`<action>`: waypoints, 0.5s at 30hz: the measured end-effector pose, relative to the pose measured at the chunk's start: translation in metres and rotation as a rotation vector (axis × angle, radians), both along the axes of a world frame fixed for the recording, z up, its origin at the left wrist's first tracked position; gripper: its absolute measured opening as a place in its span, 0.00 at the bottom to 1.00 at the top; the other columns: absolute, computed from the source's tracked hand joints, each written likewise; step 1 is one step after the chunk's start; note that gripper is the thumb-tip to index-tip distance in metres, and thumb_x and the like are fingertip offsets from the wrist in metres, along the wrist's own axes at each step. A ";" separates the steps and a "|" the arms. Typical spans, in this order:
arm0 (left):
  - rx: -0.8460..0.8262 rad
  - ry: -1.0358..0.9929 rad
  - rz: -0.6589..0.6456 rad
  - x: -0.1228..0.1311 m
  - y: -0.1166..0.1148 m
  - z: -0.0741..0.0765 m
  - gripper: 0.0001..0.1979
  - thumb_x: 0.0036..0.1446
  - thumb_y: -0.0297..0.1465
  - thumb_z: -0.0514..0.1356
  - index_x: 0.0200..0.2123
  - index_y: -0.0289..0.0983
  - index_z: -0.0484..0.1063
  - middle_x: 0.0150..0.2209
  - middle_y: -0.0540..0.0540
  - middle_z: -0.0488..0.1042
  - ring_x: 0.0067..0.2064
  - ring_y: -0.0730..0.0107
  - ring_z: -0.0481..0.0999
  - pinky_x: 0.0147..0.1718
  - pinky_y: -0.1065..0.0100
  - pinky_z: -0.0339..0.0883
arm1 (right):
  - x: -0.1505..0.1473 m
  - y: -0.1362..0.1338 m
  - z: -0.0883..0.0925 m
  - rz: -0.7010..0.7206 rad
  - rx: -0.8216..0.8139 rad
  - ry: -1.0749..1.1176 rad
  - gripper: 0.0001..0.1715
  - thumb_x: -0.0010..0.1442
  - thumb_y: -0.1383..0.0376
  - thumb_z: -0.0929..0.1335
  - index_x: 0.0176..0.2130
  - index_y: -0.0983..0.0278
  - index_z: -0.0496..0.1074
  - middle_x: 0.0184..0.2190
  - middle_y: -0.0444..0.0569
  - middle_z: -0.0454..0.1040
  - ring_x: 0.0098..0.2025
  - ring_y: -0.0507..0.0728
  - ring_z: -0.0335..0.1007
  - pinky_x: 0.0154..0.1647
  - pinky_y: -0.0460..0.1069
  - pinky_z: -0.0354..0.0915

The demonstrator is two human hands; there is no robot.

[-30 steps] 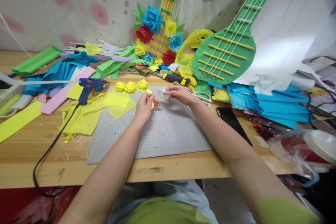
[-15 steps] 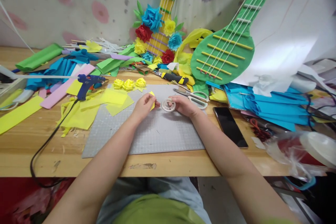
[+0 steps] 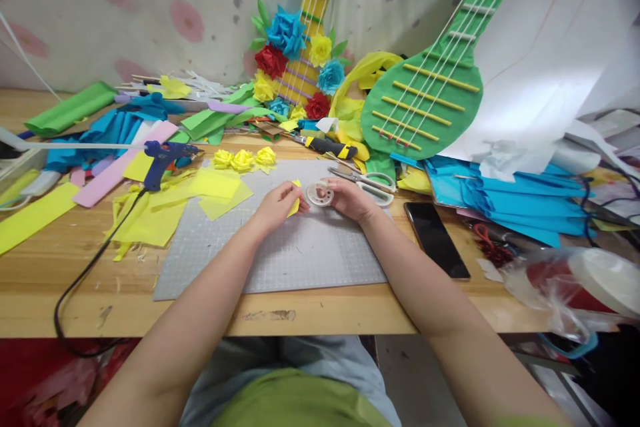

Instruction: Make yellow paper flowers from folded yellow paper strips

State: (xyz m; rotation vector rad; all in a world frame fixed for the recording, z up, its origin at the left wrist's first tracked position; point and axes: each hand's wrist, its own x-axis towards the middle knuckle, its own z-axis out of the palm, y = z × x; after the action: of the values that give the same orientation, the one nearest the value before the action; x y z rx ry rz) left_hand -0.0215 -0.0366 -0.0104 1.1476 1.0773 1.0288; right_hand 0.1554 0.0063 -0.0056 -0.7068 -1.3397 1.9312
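Between the fingers of my left hand point(image 3: 280, 205) is a small piece of yellow paper point(image 3: 295, 199), partly covered by the fingers. My right hand point(image 3: 350, 199) grips a round, clear plastic spool point(image 3: 319, 194) by its right side, its flat face turned up toward me. A narrow gap separates the two hands above the grey cutting mat point(image 3: 310, 253). Behind my right hand lie scissors with white handles point(image 3: 377, 191). Several yellow paper flowers point(image 3: 242, 160) sit at the mat's back left edge.
A blue glue gun point(image 3: 157, 163) with a black cord stands on the left beside yellow paper sheets point(image 3: 215, 185). To the right is a phone point(image 3: 437, 240). A green paper instrument point(image 3: 423, 103) leans at the back near blue paper point(image 3: 505, 197).
My left hand has shifted slightly right and the yellow paper in it is tilted differently. The spool stays in my right hand. The whole view has moved a little.
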 end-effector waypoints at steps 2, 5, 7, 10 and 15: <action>0.004 0.001 0.002 0.002 0.000 0.000 0.08 0.52 0.35 0.54 0.26 0.36 0.63 0.23 0.50 0.73 0.27 0.70 0.75 0.31 0.65 0.70 | -0.001 0.001 -0.001 0.011 0.012 -0.001 0.13 0.44 0.58 0.69 0.25 0.66 0.66 0.23 0.43 0.62 0.27 0.49 0.57 0.30 0.46 0.54; -0.016 0.005 0.004 0.005 0.000 0.002 0.07 0.52 0.33 0.54 0.25 0.37 0.62 0.21 0.52 0.73 0.26 0.71 0.75 0.31 0.65 0.70 | -0.002 0.002 -0.003 0.020 0.021 -0.011 0.13 0.44 0.59 0.69 0.25 0.66 0.66 0.24 0.43 0.63 0.27 0.49 0.57 0.30 0.46 0.54; -0.029 0.014 0.005 0.006 -0.001 0.004 0.05 0.51 0.31 0.54 0.25 0.37 0.61 0.20 0.52 0.73 0.25 0.72 0.75 0.31 0.66 0.70 | -0.003 0.002 -0.003 0.037 0.026 -0.011 0.13 0.44 0.58 0.68 0.25 0.66 0.65 0.24 0.43 0.63 0.27 0.49 0.57 0.30 0.47 0.54; -0.018 0.050 0.020 0.007 -0.001 0.003 0.04 0.50 0.30 0.54 0.25 0.37 0.61 0.20 0.53 0.73 0.25 0.73 0.74 0.29 0.68 0.69 | -0.003 0.001 -0.001 0.047 0.025 -0.008 0.13 0.44 0.58 0.68 0.24 0.66 0.65 0.23 0.43 0.63 0.27 0.49 0.57 0.30 0.47 0.54; 0.027 0.122 0.010 0.005 -0.003 0.001 0.04 0.51 0.31 0.53 0.26 0.38 0.60 0.21 0.52 0.73 0.27 0.72 0.74 0.30 0.68 0.68 | -0.004 0.001 0.002 0.028 0.005 0.004 0.11 0.44 0.59 0.67 0.23 0.65 0.65 0.22 0.43 0.62 0.26 0.49 0.57 0.30 0.47 0.55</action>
State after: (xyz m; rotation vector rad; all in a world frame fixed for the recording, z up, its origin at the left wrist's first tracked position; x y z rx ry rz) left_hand -0.0162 -0.0392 -0.0090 1.2402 1.1695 0.9940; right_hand 0.1518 0.0070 -0.0041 -0.6851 -1.3583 1.9499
